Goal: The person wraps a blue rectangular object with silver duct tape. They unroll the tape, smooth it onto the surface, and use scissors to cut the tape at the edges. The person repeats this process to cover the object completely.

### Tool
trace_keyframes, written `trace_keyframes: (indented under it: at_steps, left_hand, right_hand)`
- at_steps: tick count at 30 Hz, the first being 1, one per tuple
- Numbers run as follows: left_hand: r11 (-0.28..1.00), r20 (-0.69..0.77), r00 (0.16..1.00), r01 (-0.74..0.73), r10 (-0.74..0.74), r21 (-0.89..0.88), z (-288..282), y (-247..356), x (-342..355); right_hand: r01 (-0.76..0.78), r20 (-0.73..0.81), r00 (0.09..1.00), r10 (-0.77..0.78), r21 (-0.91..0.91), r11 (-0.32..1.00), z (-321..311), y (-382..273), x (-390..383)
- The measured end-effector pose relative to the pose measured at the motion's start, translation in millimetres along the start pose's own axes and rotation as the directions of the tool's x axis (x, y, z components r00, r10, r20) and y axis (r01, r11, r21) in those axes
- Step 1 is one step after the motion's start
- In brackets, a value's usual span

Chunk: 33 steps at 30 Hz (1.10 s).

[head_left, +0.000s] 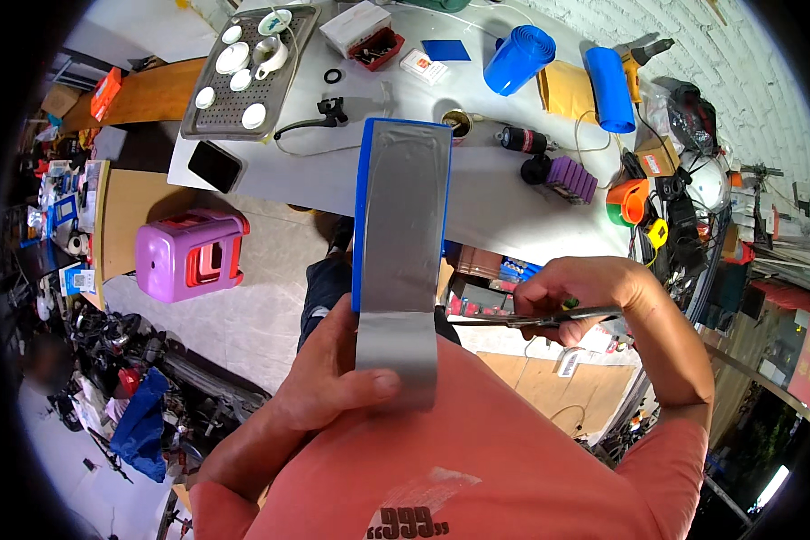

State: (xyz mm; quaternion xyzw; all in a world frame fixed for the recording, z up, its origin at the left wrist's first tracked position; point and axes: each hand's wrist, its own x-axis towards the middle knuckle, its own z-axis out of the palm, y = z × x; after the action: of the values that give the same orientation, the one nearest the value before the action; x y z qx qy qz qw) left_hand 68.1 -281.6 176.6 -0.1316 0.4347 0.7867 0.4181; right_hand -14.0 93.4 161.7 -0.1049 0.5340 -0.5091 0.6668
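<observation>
In the head view, the left hand (pixel 319 391) has its fingers grasping a flat blue rectangular panel (pixel 363 211) and its wide, silvery-grey strip (pixel 403 225), before the person's torso, overlapping the white counter (pixel 504 193). The right hand's (pixel 594 286) fingers grip dark metal scissors (pixel 535 320), blades pointing at the strip.

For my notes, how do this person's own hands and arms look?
The left hand and right hand are ungloved, with no visible wristband. The forearms are bare below the short sleeves of a coral shirt with dark printing on it.
</observation>
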Motion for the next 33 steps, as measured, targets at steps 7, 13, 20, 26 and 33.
trace_keyframes:
  at_steps: [7,13,20,26,33]
  left_hand:
    - [0.998,-0.032,0.999,0.04,-0.039,0.048,-1,1,-3]
    - [0.998,-0.061,0.997,0.043,-0.039,0.055,4,-1,-6]
    - [0.985,-0.096,0.987,0.136,-0.126,0.105,11,14,-14]
    - [0.983,-0.077,0.98,0.181,-0.181,-0.002,20,23,-17]
    - [0.986,-0.043,0.986,0.159,-0.16,-0.043,17,19,-17]
  right_hand:
    - [0.039,0.119,0.992,-0.048,0.078,0.996,-6,-6,20]
    - [0.111,0.137,0.984,-0.117,0.05,0.993,-9,-2,20]
    - [0.069,0.086,0.993,-0.077,0.094,0.993,-6,7,26]
    - [0.079,0.095,0.992,-0.084,0.059,0.995,-8,11,34]
    - [0.099,0.135,0.986,-0.102,0.031,0.995,-3,2,52]
